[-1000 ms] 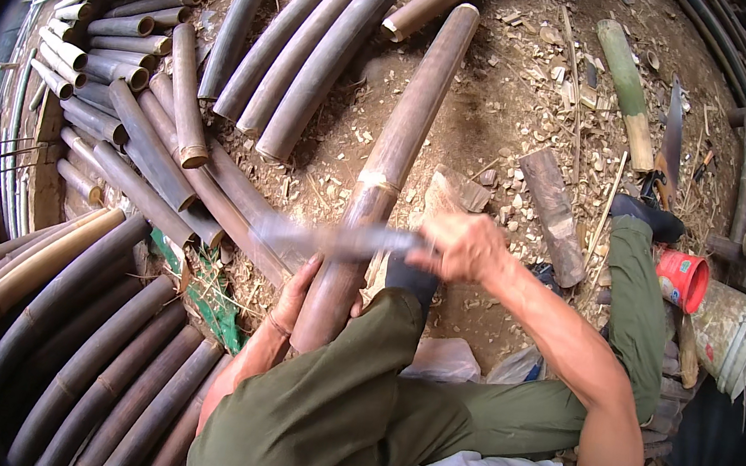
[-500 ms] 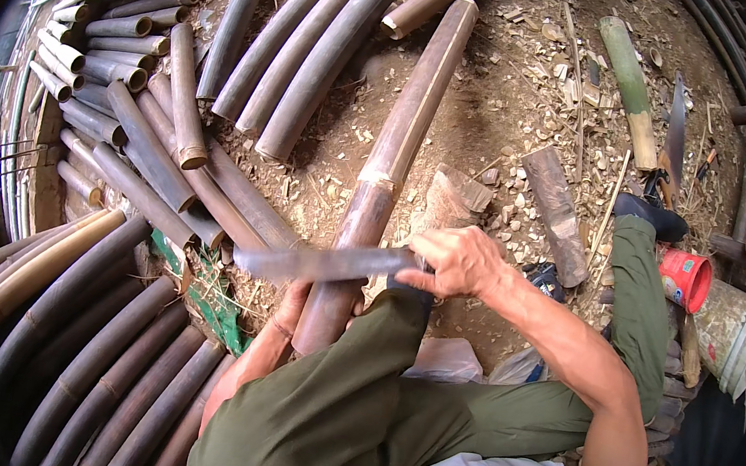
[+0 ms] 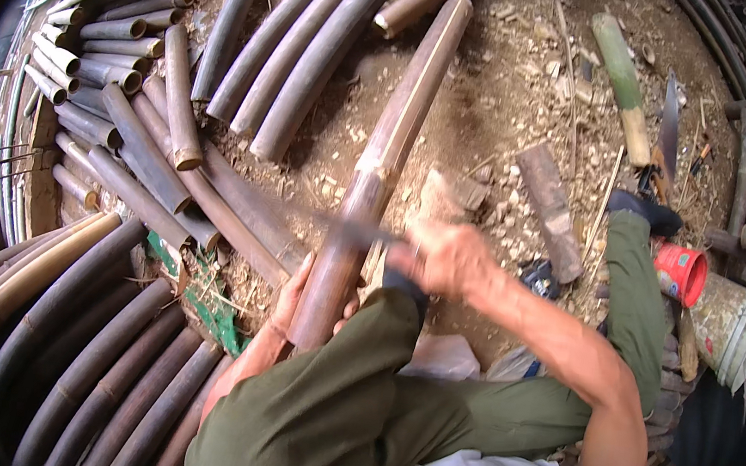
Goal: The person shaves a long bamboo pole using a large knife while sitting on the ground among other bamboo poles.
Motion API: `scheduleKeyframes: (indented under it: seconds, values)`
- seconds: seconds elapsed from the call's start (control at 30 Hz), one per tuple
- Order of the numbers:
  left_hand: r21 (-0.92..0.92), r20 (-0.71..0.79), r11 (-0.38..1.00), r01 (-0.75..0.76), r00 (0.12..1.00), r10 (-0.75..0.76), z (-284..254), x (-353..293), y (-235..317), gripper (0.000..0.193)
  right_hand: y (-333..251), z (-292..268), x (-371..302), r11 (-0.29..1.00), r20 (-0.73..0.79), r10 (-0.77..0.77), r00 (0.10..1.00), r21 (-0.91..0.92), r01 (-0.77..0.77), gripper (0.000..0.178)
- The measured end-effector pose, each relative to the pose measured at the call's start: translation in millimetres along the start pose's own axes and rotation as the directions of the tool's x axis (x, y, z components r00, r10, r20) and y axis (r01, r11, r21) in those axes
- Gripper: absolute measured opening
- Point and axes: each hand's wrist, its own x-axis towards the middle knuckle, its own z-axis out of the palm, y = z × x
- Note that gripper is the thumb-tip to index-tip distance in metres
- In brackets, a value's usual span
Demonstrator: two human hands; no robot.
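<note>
A long brown bamboo pole (image 3: 394, 133) slopes away from my left knee, with a pale stripe along its far part and a pale ring at a joint. My left hand (image 3: 288, 302) wraps round its near end from below, fingertips showing on the right side. Closed on the handle of a machete, my right hand (image 3: 449, 259) is beside the pole. The machete's blade (image 3: 356, 234) crosses over the pole and is smeared by motion; whether it touches is unclear.
Bamboo lengths (image 3: 319, 68) lie ahead, and more are stacked at left. Wood chips cover the ground. To the right are a wood slab (image 3: 550, 208), a green bamboo piece (image 3: 621, 86), a saw (image 3: 670, 130), a red bucket (image 3: 680, 274) and a whitish bucket (image 3: 733, 335).
My right hand and the machete have moved slightly away from my body, and the blade is now more blurred. My left hand stays at the pole's near end, its thumb side showing more.
</note>
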Motion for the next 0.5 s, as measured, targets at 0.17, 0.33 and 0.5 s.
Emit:
scheduleKeyframes:
  seconds: [0.17, 0.33, 0.5]
  values:
    - [-0.032, 0.012, 0.998, 0.060, 0.998, -0.059, 11.1, 6.3, 8.6, 0.078, 35.6, -0.9, 18.6, 0.970, -0.329, -0.022, 0.944, -0.237, -0.060, 0.057]
    - [0.095, -0.054, 0.995, -0.021, 0.998, 0.027, 9.6, 12.0, 7.3, 0.078, 12.5, -4.4, 5.6, 0.928, -0.026, -0.337, 0.941, -0.178, 0.328, 0.052]
    - [0.072, 0.031, 0.997, 0.029, 0.999, -0.031, 10.2, 8.4, 8.6, 0.082, 58.0, -31.1, 36.1, 0.860, 0.035, 0.509, 0.860, -0.057, -0.506, 0.051]
